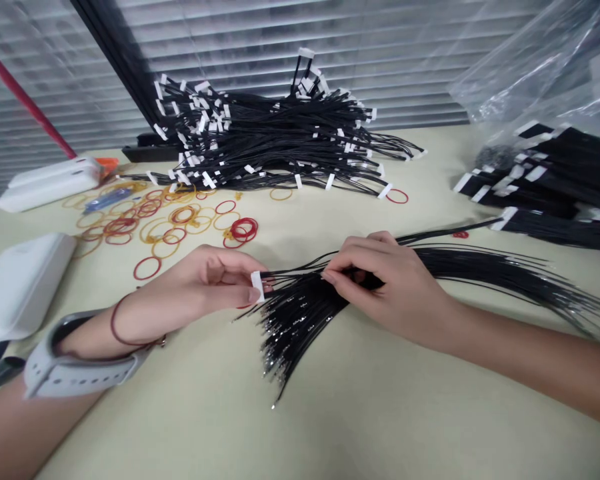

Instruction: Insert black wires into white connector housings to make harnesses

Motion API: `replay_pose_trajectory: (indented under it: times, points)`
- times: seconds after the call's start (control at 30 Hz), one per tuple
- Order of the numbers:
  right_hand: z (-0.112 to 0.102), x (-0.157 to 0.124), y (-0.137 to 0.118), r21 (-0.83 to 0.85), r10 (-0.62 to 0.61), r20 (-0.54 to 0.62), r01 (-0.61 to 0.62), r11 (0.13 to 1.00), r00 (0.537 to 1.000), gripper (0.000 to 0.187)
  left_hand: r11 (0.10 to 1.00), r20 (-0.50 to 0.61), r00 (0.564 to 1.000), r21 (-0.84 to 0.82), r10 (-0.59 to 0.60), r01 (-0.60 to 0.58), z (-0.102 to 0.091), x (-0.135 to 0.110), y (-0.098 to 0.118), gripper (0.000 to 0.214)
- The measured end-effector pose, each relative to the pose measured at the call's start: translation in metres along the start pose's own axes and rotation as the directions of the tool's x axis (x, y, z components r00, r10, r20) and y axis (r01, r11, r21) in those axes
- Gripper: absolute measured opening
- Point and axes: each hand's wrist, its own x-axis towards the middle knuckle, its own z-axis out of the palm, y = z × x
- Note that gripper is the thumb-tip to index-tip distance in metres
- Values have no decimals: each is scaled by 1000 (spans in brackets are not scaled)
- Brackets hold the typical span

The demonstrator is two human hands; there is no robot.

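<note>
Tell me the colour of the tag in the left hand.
White tag on black wires; head view.

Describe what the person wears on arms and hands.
Both arms are bare, without sleeves or gloves. Behind the left hand, the wrist carries a pale grey wristwatch and a thin red rubber band. The right hand shows no rings or bands.

1 head-worn view (forward-facing), close, downward over table (360,427)

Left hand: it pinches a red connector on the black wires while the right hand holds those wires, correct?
Not quite: the head view shows the connector in the left hand is white, not red. It does sit on the black wires, and the right hand holds those wires.
</note>
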Motion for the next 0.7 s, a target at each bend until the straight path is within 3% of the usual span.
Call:
replay_pose_trajectory:
  times: [0.37, 0.7]
  points:
    - [0, -1, -1, 55, 12, -6, -12, 998, 1000, 9, 1000, -88, 996, 14, -8, 10, -1, 1, -4, 11]
    - [0, 0, -1, 37, 21, 5, -21, 999, 1000, 10, 1000, -55, 998, -1, -5, 5, 0, 0, -4, 12]
